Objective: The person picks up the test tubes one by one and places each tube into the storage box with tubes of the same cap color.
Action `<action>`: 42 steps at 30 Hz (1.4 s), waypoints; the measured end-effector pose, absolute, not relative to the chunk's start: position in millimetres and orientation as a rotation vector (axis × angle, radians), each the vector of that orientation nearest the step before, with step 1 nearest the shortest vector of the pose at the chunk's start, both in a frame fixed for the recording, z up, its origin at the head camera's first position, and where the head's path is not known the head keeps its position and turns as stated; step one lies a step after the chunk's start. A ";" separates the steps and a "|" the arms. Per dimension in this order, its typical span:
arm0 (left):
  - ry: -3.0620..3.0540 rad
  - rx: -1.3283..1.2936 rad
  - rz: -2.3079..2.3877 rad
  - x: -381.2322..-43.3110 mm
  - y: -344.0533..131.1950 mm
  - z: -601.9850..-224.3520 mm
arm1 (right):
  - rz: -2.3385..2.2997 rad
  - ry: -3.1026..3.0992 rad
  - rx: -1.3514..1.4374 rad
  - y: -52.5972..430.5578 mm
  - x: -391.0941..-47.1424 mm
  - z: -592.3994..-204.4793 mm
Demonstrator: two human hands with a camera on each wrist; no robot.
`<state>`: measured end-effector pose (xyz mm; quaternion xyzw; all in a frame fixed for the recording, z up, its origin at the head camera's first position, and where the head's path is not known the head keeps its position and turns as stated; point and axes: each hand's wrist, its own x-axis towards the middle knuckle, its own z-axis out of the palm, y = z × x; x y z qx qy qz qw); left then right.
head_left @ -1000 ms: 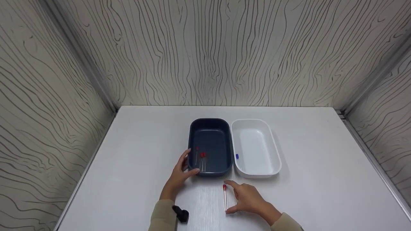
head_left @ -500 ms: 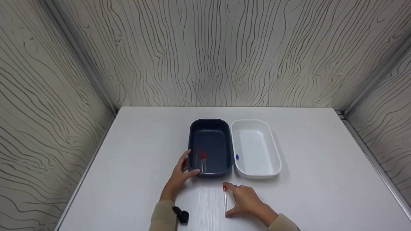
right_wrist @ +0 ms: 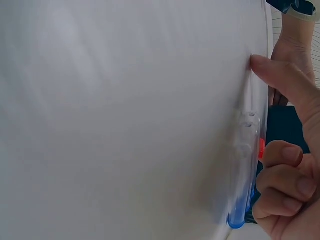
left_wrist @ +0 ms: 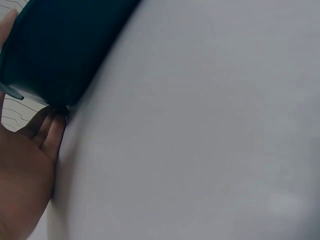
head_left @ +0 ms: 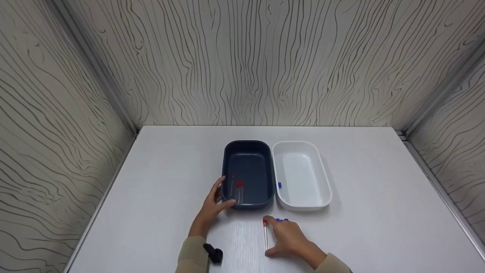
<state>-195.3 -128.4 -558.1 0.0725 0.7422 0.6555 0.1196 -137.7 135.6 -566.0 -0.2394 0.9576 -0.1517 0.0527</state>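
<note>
My left hand (head_left: 211, 208) holds the near left corner of a dark blue tray (head_left: 250, 161), thumb over the near rim and fingers along the outer side; the left wrist view shows those fingers under the tray (left_wrist: 65, 45). Several red-capped clear test tubes (head_left: 240, 192) lie inside it. In front of the trays, my right hand (head_left: 291, 238) pinches another red-capped test tube (head_left: 266, 236) lengthwise, index finger at the red cap and thumb at the bottom end. Blue-capped tubes (right_wrist: 242, 175) lie beside this hand in the right wrist view; the head view shows only their caps (head_left: 282, 220).
A white tray (head_left: 303, 167) stands against the dark tray's right side, with a blue-capped tube (head_left: 280, 185) along its left wall. A black device (head_left: 214, 254) sits at the left sleeve. Wood-patterned panels (head_left: 250, 68) enclose the white table (head_left: 170, 163) at the back and sides.
My right index finger has come down onto the red cap, and the hand has shifted slightly left. Blue caps now show behind its knuckles. The left hand and both trays have stayed put.
</note>
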 end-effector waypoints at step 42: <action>2.227 0.278 1.919 -195.1 -127.5 -557.6 | -0.759 2.774 -0.863 126.2 -160.2 -504.1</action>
